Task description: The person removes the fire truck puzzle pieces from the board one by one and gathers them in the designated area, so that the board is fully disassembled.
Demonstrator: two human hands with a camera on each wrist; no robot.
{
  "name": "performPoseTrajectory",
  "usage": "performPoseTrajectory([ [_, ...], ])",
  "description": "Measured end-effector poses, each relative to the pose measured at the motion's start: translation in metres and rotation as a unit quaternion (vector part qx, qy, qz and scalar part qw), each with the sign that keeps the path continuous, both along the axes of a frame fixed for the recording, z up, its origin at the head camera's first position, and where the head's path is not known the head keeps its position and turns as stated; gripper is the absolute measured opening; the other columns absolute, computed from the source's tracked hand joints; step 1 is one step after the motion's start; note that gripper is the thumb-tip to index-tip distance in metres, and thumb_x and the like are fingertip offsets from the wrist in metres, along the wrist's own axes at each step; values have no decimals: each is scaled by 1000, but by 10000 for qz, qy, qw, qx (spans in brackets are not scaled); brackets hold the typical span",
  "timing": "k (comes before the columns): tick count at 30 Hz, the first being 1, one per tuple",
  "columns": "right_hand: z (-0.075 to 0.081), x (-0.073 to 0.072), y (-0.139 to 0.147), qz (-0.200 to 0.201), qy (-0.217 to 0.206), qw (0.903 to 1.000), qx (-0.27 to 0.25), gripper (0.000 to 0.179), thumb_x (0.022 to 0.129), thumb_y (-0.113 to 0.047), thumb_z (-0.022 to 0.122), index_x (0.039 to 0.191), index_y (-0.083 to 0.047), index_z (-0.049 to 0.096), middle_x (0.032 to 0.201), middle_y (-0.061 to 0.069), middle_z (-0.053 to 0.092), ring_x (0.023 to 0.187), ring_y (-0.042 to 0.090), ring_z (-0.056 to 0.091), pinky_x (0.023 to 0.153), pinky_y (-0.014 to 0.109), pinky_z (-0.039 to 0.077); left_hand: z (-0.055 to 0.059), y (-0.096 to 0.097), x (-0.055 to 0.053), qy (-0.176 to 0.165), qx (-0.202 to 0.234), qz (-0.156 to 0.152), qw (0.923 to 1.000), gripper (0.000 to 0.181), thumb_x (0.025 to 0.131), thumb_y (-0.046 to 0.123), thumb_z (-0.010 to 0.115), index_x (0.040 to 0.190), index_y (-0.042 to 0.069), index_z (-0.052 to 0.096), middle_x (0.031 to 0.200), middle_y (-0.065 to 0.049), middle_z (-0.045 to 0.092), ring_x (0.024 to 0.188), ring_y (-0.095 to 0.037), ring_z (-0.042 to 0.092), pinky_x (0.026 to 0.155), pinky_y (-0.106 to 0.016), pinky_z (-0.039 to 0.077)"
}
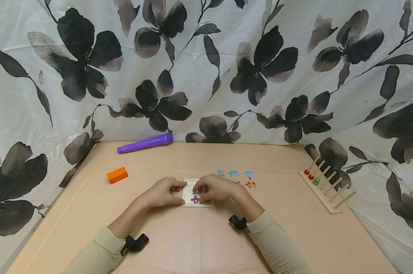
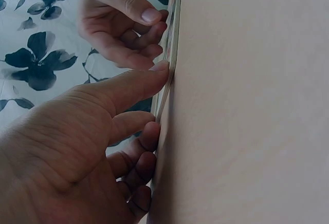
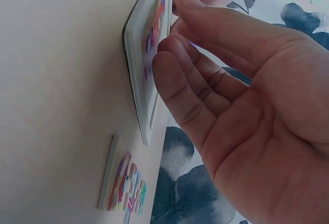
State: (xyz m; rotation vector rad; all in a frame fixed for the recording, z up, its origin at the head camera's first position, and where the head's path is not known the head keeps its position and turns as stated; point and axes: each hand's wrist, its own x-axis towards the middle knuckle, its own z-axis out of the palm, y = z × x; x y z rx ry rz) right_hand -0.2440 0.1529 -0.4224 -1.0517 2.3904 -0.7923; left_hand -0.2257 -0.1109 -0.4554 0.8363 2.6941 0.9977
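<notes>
A small, shallow jigsaw puzzle tray [image 1: 190,189] with a pale rim lies flat on the table in front of the person. Colourful jigsaw pieces [image 1: 195,199] fill part of its near side. The left hand [image 1: 165,192] holds the tray at its left edge, thumb by the near corner; in the left wrist view the thumb rests on the rim. Over the tray's right side is the right hand [image 1: 217,187], its fingers loosely bent. In the right wrist view these fingertips [image 3: 168,70] are right at the pieces, nothing visible between thumb and fingers. The right hand partly hides the tray.
Several loose jigsaw pieces [image 1: 233,173] lie beyond the right hand. An orange block [image 1: 117,175] and a purple marker [image 1: 145,143] lie at the left and back. At the right stands a wooden peg rack [image 1: 324,196] with red and green beads. A floral cloth [image 1: 206,76] hangs behind the table.
</notes>
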Motion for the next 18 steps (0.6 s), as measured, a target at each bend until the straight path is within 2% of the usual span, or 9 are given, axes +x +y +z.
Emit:
performPoseTrajectory([
  [11,-4,0,-7,235,241,9992,213,26,90,-10,82,115,-9,77,102,1,71,87,7,61,79,22,52,0,0,0,-82,-41,47,9999,68,78,33,91,136,6,69,98,2,68,92,-15,55,85,-32,42],
  [18,-6,1,-8,240,305,9989,267,26,88,-8,83,113,-10,78,101,0,70,90,14,63,79,21,51,0,-1,0,-19,-82,25,10000,67,78,33,91,136,6,69,98,3,68,92,-15,55,85,-32,43],
])
